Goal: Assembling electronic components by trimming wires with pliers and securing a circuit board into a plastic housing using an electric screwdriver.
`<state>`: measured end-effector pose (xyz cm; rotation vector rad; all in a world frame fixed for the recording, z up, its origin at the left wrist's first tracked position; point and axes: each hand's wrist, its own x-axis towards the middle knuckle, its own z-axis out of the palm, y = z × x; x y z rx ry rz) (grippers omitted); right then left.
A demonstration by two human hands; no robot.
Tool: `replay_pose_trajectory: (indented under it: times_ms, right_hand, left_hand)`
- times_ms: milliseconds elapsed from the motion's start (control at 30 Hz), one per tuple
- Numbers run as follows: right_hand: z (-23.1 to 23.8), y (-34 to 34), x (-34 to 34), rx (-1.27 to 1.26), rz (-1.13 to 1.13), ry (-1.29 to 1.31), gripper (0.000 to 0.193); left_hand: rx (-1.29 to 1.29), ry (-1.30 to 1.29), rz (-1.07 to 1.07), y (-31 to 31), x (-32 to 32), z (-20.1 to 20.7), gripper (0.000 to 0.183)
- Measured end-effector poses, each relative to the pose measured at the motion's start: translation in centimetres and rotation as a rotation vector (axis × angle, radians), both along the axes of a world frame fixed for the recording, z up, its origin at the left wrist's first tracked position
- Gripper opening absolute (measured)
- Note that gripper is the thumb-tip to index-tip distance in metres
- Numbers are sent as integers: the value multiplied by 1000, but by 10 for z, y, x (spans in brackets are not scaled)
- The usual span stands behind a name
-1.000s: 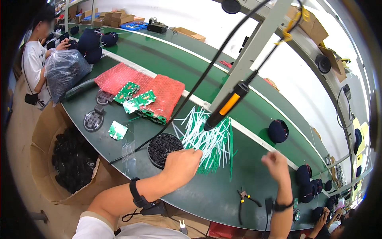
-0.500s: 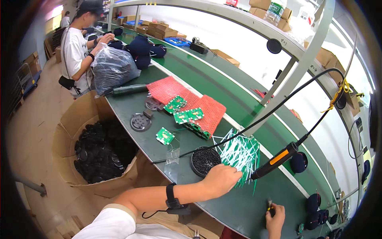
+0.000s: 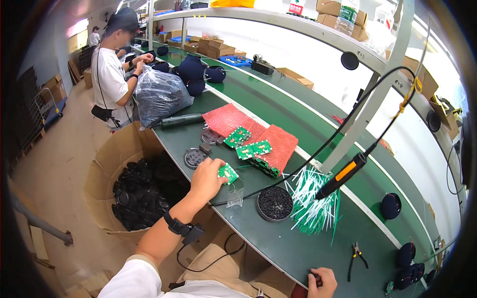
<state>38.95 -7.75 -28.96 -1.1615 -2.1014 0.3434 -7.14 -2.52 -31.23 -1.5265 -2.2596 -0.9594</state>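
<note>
Now the green circuit board (image 3: 229, 173) is grasped

The left hand (image 3: 205, 182) has been shifted from the black-pellet dish (image 3: 275, 203); the board's edge is pinched by narrowed fingers near the bench's (image 3: 308, 248) front edge. A dark object (image 3: 315, 278) appears enclosed by the curled right hand (image 3: 323, 284), drawn back from the pliers (image 3: 356, 257). Board handling seems begun.

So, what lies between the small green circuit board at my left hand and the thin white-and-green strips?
Between board and strips, the head view shows a round dark dish filled with small black pieces, plus a black cable passing there.
</note>
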Motion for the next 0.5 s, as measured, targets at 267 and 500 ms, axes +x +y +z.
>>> replay_pose_trajectory:
  times_ms: [267, 500]
  right_hand:
    - [-18, -12, -75, -679, 161, 616, 48]
    - [-29, 12, -72, -601, 53, 657, 37]
  left_hand:
    - [-30, -895, -883, -63, 115, 25, 29]
    - [155, -352, -506, -36, 70, 32, 31]
